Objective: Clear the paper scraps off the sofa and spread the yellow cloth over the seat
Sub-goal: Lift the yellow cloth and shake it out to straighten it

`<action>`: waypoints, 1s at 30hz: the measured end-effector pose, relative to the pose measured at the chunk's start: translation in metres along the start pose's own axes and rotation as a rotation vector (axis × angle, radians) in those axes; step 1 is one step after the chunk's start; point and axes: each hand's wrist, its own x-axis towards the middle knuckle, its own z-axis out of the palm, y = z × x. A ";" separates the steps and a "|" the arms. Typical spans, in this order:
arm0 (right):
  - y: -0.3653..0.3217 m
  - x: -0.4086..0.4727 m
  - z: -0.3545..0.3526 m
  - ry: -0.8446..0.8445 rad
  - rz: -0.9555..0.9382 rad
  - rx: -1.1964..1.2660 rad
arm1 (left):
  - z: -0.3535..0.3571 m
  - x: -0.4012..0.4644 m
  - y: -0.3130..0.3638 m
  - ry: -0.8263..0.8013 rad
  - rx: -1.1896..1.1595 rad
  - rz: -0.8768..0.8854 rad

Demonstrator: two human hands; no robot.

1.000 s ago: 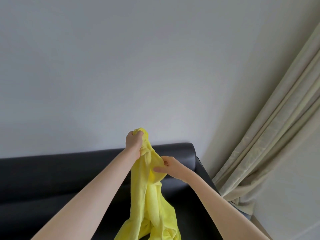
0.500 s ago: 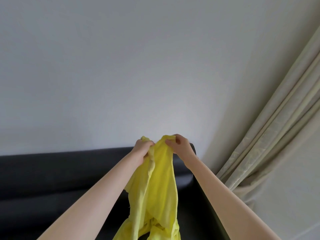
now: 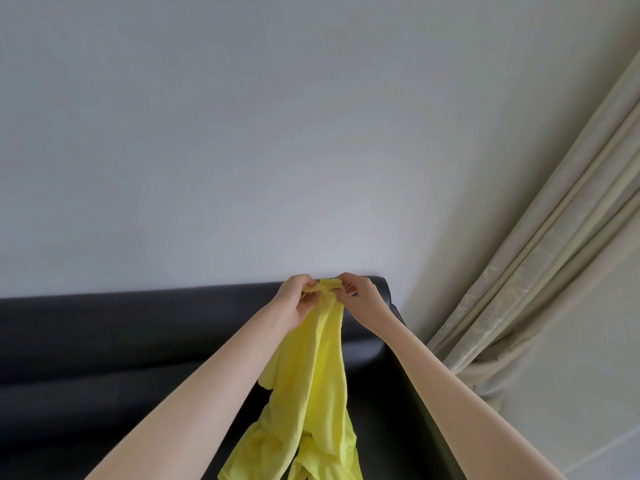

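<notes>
Where the black sofa (image 3: 138, 341) ends at its right armrest, a beige curtain (image 3: 540, 271) hangs close beside it, so open room lies mostly to the left along the long dark backrest and upward before the bare grey wall (image 3: 242, 133). One yellow cloth (image 3: 318, 393) shows, bunched into a long hanging bundle in front of the backrest; its lower folds run off the bottom edge, so whether they touch the seat cannot be told. Two bare forearms reach up and forward from the bottom corners, converging at the cloth's top. The left hand (image 3: 294, 303) has its fingers closed on the top edge, and the right hand (image 3: 360, 299) pinches that same edge just beside it, the two hands nearly touching, level with the backrest's top.
</notes>
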 end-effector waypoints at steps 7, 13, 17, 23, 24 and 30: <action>-0.009 -0.005 0.001 -0.027 -0.044 0.108 | 0.004 -0.008 -0.001 0.009 -0.127 -0.019; -0.013 -0.011 0.002 -0.121 0.054 0.287 | 0.004 -0.009 -0.006 0.023 -0.191 -0.021; -0.010 -0.014 0.005 -0.102 0.000 0.119 | 0.002 -0.007 -0.007 0.001 -0.162 -0.013; -0.016 -0.006 -0.009 -0.041 -0.017 -0.126 | -0.009 -0.002 -0.010 0.199 0.129 -0.163; -0.019 -0.004 -0.015 -0.058 -0.027 -0.159 | -0.012 0.000 -0.011 0.297 0.251 -0.135; -0.038 0.012 -0.063 -0.107 -0.084 -0.346 | -0.025 0.010 -0.027 0.050 0.650 0.461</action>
